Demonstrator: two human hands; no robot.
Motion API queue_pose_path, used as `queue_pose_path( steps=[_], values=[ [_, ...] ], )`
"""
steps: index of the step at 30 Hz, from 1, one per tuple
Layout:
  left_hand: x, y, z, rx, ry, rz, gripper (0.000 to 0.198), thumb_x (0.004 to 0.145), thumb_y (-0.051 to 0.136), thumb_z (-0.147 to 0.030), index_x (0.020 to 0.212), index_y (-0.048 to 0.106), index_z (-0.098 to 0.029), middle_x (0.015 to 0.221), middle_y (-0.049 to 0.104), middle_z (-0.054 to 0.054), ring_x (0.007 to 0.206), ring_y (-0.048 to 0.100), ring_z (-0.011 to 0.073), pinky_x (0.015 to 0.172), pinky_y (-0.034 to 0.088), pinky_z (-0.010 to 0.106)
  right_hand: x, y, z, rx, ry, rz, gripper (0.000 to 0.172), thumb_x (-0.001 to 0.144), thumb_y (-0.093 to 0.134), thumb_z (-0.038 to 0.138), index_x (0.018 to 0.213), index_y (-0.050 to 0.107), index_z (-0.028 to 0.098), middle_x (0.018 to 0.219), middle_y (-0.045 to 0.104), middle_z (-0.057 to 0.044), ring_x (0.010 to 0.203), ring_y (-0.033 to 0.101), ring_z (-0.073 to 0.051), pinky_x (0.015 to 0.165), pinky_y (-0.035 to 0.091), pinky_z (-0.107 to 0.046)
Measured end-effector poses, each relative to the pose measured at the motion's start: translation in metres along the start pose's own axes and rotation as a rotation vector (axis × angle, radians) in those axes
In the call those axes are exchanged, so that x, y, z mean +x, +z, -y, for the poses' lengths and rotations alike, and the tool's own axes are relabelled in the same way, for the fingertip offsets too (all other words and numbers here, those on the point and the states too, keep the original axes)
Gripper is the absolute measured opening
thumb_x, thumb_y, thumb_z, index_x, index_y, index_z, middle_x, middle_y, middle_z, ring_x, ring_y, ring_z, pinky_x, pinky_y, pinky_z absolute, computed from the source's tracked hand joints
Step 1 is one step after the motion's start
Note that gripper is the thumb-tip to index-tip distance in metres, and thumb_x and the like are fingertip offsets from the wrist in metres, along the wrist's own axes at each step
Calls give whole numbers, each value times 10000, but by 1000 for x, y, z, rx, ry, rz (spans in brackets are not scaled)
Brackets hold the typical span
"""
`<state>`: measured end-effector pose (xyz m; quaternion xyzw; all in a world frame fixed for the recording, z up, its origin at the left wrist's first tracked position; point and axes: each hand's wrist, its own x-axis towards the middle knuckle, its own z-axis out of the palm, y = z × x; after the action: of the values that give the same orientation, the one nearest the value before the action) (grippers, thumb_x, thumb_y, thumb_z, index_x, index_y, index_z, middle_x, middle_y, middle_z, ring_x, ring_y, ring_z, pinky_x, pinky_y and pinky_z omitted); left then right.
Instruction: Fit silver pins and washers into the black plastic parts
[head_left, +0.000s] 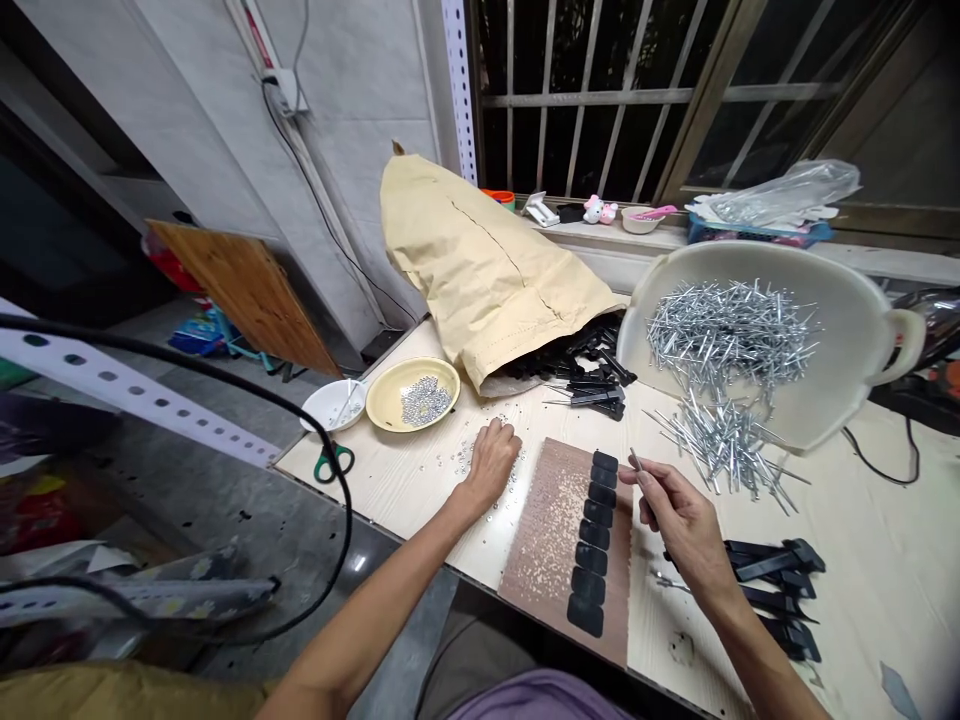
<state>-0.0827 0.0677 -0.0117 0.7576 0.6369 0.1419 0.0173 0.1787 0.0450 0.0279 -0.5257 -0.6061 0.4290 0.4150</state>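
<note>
My left hand [492,462] rests on the table among scattered small shiny metal pieces [469,455], fingers curled down and closed; what they hold, if anything, is hidden. Between the thumb and forefinger of my right hand [675,505] is a thin metal pin [636,460], pointing up. That hand hovers beside a brown board [525,560] bearing a row of several black rounded pads [592,535]. Pale specks cover the board's left part. Black plastic parts with metal shafts [780,575] lie near my right wrist.
A yellow bowl [381,415] of small metal pieces and a white dish [319,402] stand left, by green-handled scissors [334,462]. Behind, a paper sack [495,260] spills black parts [592,370]. At right, a tipped white basin [840,330] spills metal pins [731,440].
</note>
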Motion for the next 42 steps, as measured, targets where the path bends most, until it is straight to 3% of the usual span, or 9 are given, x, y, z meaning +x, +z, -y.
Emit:
queue_pose_path(
  steps=[3,5,7,10,14,21,30,42],
  values=[
    [0,-5,-4,-229,-67,-96,184,859,499,-179,766,658,-171,818,599,87,877,460,231,746,359,361,5,8,10,-112,-102,20,348,881,492,424,1135,565,198,958,660,-60,645,563,-133,606,489,-271],
    [0,-11,-10,-568,-193,-157,173,850,538,-266,819,677,-167,826,626,77,855,501,214,755,388,348,10,17,18,-216,-229,38,277,886,490,391,1048,613,204,950,657,-58,797,604,-172,728,497,-299],
    [-1,-19,-19,-1026,-358,-146,230,812,588,-354,863,680,-149,800,642,66,762,539,175,713,420,314,14,27,27,-324,-363,47,239,898,473,356,990,645,218,957,639,-57,876,605,-182,786,486,-302],
    [-4,-30,-34,-1644,-550,-39,327,700,704,-397,860,672,-114,740,641,51,625,543,111,652,447,266,19,40,36,-496,-472,54,250,918,439,326,1014,656,249,937,611,-43,808,612,-153,709,488,-258],
    [-9,-42,-48,-1945,-629,9,327,602,796,-324,811,669,-107,738,648,43,625,569,95,682,481,261,21,48,41,-676,-527,58,271,940,406,321,1059,644,268,938,608,-31,736,604,-118,603,447,-208],
    [-8,-45,-57,-1919,-610,-15,297,613,792,-302,803,681,-102,730,663,46,613,577,91,659,485,241,20,43,45,-768,-545,78,273,955,379,306,1078,620,265,936,608,-25,773,595,-115,602,414,-193],
    [-11,-35,-55,-1642,-491,-137,283,695,721,-339,862,707,-112,756,678,53,627,583,102,692,491,264,18,43,46,-863,-548,87,266,964,364,312,1032,616,262,888,619,-15,763,596,-117,558,355,-201],
    [-9,-35,-50,-1222,-371,-142,268,746,651,-379,834,711,-134,725,687,49,663,600,146,657,473,254,19,44,31,-812,-508,88,204,949,392,308,951,574,216,874,601,-10,715,571,-123,604,340,-234]
  ],
)
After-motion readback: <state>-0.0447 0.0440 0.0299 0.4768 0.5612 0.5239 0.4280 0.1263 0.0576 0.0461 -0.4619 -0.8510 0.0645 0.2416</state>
